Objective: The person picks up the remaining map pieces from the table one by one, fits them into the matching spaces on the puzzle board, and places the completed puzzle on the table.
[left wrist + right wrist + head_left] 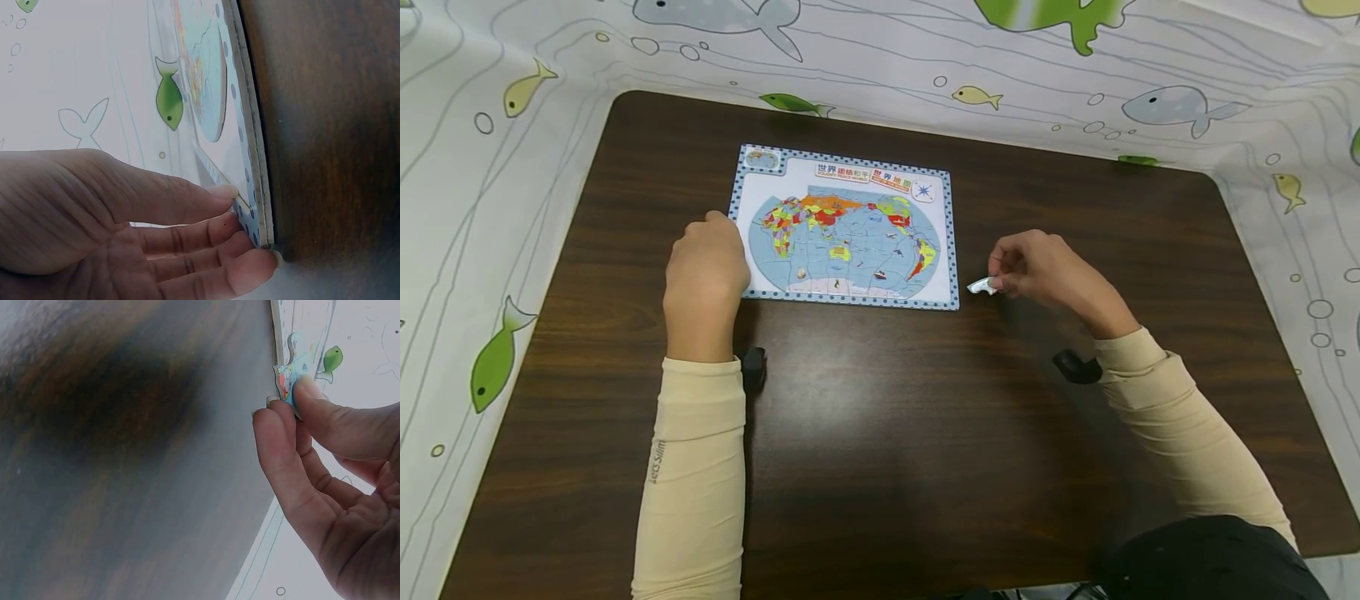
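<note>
A world map jigsaw puzzle (934, 287) with a blue dotted border lies flat on the table. Most of its oval is filled, with a notch at the upper left where the white backing shows. My left hand (707, 271) holds the board's left edge, and the left wrist view has the thumb on the border and the fingers against the rim. Just off the right edge, my right hand (1045, 271) pinches a small puzzle piece (981, 286) between thumb and fingertips. Blue with coloured patches, that piece (285, 380) shows its knobbed outline in the right wrist view.
The dark wooden table (865, 417) extends around the puzzle. White cloth (880, 58) printed with fish and whales rises behind it and on both sides. Each wrist carries a black camera mount (1077, 367). Something dark and rounded (1210, 562) overlaps the lower right corner.
</note>
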Available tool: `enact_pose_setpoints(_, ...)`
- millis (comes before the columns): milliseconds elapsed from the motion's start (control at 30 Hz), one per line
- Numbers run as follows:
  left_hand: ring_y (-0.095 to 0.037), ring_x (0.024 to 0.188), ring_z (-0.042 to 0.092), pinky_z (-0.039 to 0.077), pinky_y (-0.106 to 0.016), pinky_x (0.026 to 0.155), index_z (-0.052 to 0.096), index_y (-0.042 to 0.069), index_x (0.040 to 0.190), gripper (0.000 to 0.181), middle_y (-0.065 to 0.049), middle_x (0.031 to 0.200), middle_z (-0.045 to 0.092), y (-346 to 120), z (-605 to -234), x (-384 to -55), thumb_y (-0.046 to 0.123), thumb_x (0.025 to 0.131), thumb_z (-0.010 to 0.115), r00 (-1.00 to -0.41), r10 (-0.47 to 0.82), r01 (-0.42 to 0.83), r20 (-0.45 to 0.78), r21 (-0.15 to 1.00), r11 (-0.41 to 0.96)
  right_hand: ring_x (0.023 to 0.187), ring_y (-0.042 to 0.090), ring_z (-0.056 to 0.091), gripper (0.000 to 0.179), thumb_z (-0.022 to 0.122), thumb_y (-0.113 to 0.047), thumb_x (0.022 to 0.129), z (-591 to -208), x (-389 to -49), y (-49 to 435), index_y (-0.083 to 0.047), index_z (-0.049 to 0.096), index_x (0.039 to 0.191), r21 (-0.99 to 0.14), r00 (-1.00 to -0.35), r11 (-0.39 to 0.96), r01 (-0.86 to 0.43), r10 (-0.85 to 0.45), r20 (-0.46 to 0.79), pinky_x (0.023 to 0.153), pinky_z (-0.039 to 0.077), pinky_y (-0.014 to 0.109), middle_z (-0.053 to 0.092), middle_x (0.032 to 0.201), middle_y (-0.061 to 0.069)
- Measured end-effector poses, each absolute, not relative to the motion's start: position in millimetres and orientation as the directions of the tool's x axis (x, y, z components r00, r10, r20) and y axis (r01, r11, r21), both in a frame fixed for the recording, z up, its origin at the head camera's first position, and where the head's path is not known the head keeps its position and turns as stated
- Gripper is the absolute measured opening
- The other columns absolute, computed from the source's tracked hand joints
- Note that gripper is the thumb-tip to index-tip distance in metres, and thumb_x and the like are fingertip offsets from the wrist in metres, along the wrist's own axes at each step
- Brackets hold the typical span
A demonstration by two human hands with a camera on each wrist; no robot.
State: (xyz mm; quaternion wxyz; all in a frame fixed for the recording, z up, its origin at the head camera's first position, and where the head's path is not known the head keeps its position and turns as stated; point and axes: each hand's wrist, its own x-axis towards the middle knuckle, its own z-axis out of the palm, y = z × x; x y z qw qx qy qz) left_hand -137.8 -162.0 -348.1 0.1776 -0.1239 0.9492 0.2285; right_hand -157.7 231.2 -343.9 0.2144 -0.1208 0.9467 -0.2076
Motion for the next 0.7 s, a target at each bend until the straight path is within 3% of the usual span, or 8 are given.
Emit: enact_pose_setpoints(700, -0.053, 0.103, 0.059, 0.058, -0.062, 0.087, 0.039, -0.022, 0.143, 0.057, -0.042, 0.122, 0.054, -162, -346, -136, -0.001, 0.095, 0.060, -0.912, -0.155, -0.313, -0.380, 0.401, 0.861, 0.082, 0.029, 0.072, 0.007, 0.076, -0.002, 0.098, -342, -179, 204, -0.004, 0.070, 0.100, -0.466, -0.886, 0.869, -0.167, -0.340, -0.316, 0.068, 0.053, 0.031, 0.076, 0.095, 0.015)
